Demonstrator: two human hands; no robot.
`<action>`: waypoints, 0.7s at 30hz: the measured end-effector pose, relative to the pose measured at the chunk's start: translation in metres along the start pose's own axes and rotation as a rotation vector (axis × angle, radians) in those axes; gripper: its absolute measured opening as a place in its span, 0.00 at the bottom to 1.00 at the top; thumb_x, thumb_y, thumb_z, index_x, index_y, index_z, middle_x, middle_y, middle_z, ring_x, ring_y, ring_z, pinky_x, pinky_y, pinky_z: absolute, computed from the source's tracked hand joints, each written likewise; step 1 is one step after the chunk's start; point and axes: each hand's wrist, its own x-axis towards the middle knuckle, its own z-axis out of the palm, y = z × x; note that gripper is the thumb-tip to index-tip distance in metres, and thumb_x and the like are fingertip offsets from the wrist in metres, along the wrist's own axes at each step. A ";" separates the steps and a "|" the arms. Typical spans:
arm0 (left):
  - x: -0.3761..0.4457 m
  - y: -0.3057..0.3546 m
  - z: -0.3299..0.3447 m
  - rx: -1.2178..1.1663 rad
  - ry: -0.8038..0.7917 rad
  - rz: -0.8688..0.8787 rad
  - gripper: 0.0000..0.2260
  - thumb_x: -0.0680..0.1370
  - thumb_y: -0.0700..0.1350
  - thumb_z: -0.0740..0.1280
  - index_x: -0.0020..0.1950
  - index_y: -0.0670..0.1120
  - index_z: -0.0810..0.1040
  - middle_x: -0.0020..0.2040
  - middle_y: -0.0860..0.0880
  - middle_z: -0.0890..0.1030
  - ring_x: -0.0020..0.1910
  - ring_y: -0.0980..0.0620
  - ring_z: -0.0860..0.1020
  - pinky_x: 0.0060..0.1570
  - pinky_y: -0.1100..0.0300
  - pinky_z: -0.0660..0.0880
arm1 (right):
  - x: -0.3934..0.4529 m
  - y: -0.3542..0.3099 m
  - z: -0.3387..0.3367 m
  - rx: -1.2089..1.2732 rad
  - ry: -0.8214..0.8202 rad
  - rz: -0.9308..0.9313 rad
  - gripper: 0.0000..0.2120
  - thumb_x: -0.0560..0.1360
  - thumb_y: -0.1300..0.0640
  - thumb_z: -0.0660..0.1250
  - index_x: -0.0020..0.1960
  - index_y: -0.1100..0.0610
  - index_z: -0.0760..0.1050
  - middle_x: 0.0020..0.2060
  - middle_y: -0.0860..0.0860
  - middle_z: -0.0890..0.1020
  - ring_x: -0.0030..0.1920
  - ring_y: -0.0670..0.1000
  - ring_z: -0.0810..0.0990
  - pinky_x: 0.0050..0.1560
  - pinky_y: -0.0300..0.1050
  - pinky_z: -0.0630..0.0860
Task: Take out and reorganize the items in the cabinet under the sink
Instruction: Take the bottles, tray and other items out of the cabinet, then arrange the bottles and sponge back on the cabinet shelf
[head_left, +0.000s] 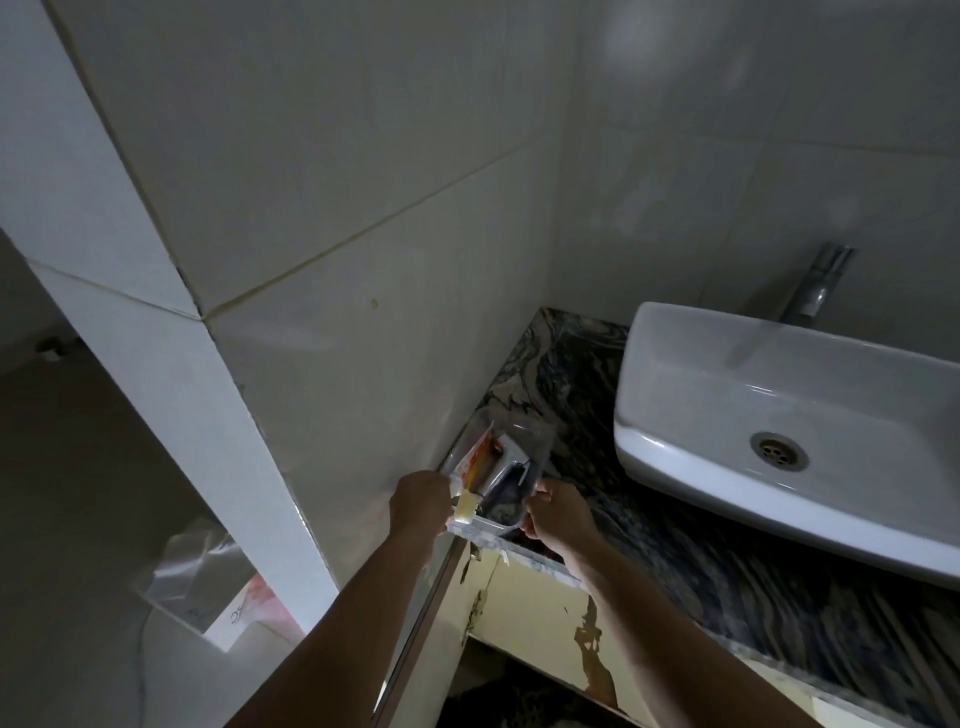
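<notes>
A clear plastic tray (540, 441) rests on the dark marble countertop (675, 545), pushed against the tiled wall at the counter's left end. Inside it lie an orange-and-white tube with a pale yellow cap (470, 478) and a grey, flat object I cannot identify. My left hand (418, 506) grips the tray's near left corner. My right hand (558, 514) grips its near right corner. The tray's near edge overhangs the counter front slightly. Below the counter, the cabinet opening (514, 696) is dark and its contents are hidden.
A white basin (779, 405) with a metal drain sits to the right, a chrome tap (818, 286) behind it. The cream cabinet front (545, 608) has peeling paint. A clear plastic bag over a white box (208, 587) lies on the floor at lower left, beside a tiled pillar.
</notes>
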 end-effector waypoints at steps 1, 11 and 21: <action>0.000 0.001 0.003 0.009 -0.015 0.001 0.15 0.78 0.44 0.65 0.61 0.37 0.76 0.54 0.41 0.81 0.53 0.43 0.80 0.56 0.53 0.78 | 0.003 -0.001 0.001 -0.013 0.001 -0.003 0.12 0.77 0.66 0.57 0.57 0.62 0.76 0.35 0.55 0.79 0.36 0.51 0.78 0.43 0.48 0.78; -0.027 -0.023 0.000 0.135 -0.049 0.050 0.26 0.78 0.55 0.63 0.70 0.41 0.64 0.65 0.39 0.74 0.62 0.40 0.75 0.60 0.48 0.75 | -0.038 0.022 -0.022 0.032 -0.012 -0.028 0.11 0.80 0.61 0.60 0.60 0.62 0.74 0.42 0.52 0.79 0.36 0.48 0.78 0.39 0.39 0.77; -0.132 -0.117 0.036 0.555 -0.178 0.403 0.12 0.78 0.47 0.65 0.58 0.43 0.77 0.58 0.45 0.80 0.55 0.48 0.78 0.53 0.61 0.71 | -0.165 0.163 -0.070 0.100 -0.017 0.208 0.04 0.77 0.61 0.65 0.50 0.58 0.77 0.42 0.53 0.82 0.34 0.49 0.81 0.34 0.37 0.77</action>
